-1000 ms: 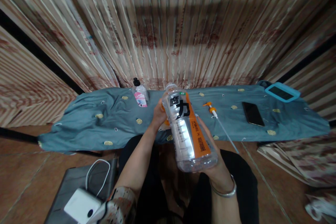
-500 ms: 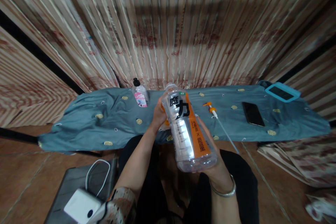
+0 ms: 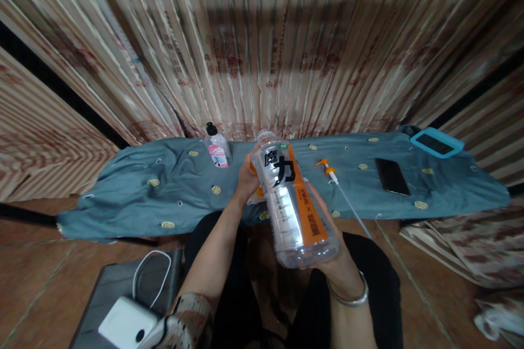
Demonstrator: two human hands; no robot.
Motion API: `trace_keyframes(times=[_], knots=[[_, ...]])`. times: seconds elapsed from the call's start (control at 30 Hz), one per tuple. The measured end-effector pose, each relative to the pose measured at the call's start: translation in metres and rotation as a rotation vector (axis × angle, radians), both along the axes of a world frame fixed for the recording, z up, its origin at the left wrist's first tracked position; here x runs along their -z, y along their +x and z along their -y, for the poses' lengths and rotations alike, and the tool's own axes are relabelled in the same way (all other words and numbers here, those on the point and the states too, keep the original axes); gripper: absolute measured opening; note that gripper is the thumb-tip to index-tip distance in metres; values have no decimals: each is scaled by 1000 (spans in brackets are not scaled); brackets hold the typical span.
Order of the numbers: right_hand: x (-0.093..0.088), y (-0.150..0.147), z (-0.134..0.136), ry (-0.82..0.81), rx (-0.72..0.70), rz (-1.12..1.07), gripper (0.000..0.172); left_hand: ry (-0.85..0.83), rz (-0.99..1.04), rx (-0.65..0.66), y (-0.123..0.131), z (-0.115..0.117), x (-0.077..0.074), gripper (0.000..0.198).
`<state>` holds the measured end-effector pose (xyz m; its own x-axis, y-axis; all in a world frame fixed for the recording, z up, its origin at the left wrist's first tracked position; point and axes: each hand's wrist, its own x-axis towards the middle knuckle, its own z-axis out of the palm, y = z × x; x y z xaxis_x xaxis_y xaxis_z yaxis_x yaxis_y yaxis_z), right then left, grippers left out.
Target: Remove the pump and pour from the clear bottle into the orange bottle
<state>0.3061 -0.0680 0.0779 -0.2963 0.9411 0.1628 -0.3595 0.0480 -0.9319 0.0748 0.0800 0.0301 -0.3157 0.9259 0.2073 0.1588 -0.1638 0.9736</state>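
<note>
A large clear plastic bottle (image 3: pixel 282 202) with an orange and silver label is held tilted above my lap, its uncapped neck away from me and its base towards me. My left hand (image 3: pixel 248 177) is closed at the bottle's neck end. Something orange shows beside those fingers and below them, mostly hidden by the bottle. My right hand (image 3: pixel 333 259) wraps the bottle's right side and base, its fingers partly out of sight behind it. On the cloth to the right lies an orange pump head (image 3: pixel 327 169) with a long, pale dip tube.
A pump bottle with a black top (image 3: pixel 218 148) stands on the cloth-covered bench (image 3: pixel 135 191) at left. A black phone (image 3: pixel 392 176) and a blue-framed object (image 3: pixel 437 143) lie at right. A white device with a cable (image 3: pixel 126 323) rests on a dark stool. Striped curtains hang behind.
The view has shifted very slightly. Both hands and the bottle keep nearly the same pose.
</note>
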Motion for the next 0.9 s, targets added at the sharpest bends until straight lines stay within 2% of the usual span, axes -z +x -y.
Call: trace_keyframes(times=[0.1,0.17,0.37,0.6,0.73,0.9], knots=[[-1,1,-1,40,-12,-14,110,-29,-34,-14,1,1,-3,38],[-4,2,-1,58,-20,-17,115,-39,-57,-10,2,2,-4,35],[-10,5,-5,135,-5,39,111,-29,-58,-17,2,2,-6,28],[4,0,-3,89,0,-19,122,-38,-66,-42,4,-1,-4,22],[2,-4,-2,65,12,-58,107,-52,-64,-31,4,-3,-3,23],[1,-5,-3,105,29,-54,121,-43,-60,-9,2,-5,0,26]])
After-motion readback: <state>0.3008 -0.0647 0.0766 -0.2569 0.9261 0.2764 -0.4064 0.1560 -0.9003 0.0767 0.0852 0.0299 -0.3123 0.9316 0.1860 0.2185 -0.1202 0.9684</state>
